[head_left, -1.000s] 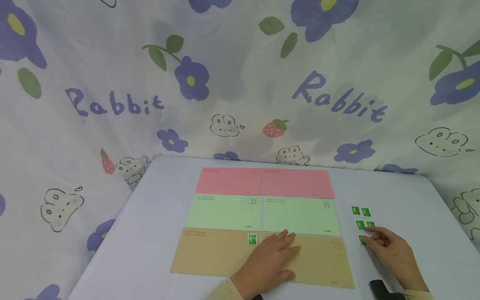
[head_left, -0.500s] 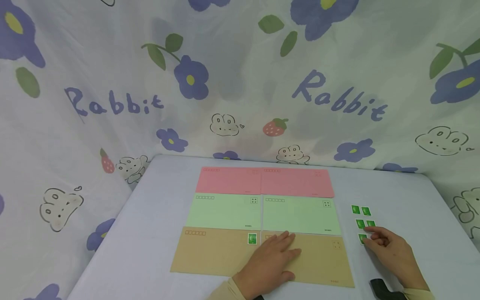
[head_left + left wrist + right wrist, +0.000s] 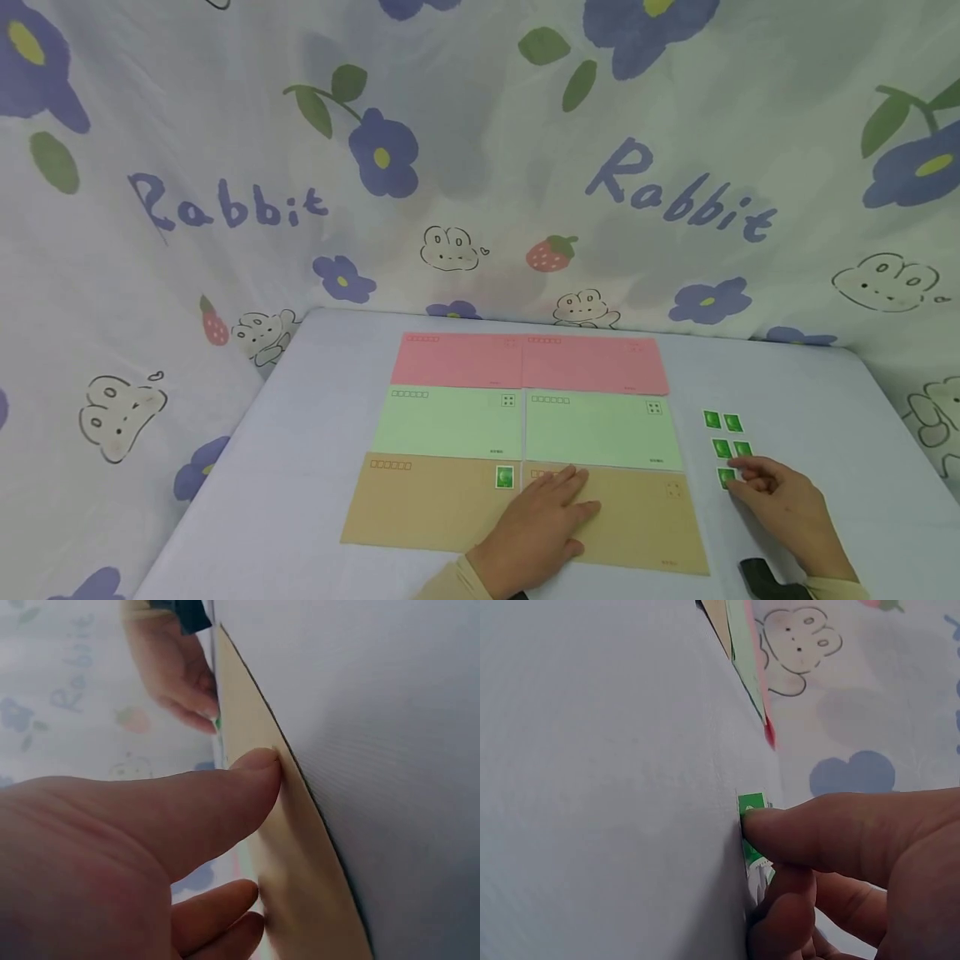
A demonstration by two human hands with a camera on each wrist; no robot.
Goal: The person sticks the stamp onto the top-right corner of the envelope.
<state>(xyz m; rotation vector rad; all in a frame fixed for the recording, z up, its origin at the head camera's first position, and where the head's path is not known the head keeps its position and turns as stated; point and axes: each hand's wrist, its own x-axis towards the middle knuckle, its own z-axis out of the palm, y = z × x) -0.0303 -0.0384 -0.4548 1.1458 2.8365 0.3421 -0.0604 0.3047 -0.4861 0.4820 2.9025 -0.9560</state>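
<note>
My left hand (image 3: 536, 529) lies spread across the right brown envelope (image 3: 637, 533); in the left wrist view its thumb (image 3: 225, 791) rests near the envelope's edge. A green stamp (image 3: 505, 477) sits in the top right corner of the left brown envelope (image 3: 420, 508). At the right my right hand (image 3: 783, 504) touches the lowest loose green stamp (image 3: 725, 477). In the right wrist view the thumb (image 3: 780, 829) covers part of that stamp (image 3: 751, 802). In the head view the index fingertip stands a little apart from the thumb. Whether they pinch the stamp is not clear.
Two green envelopes (image 3: 450, 425) and two pink envelopes (image 3: 457, 362) lie in rows behind the brown ones. Several more green stamps (image 3: 712, 419) lie right of them on the white table (image 3: 277, 467). A patterned curtain (image 3: 480, 167) hangs behind.
Both hands stay almost in place. The left thumb has drawn in slightly, and the right fingers remain at the lowest stamp. The head view shifts very little.
</note>
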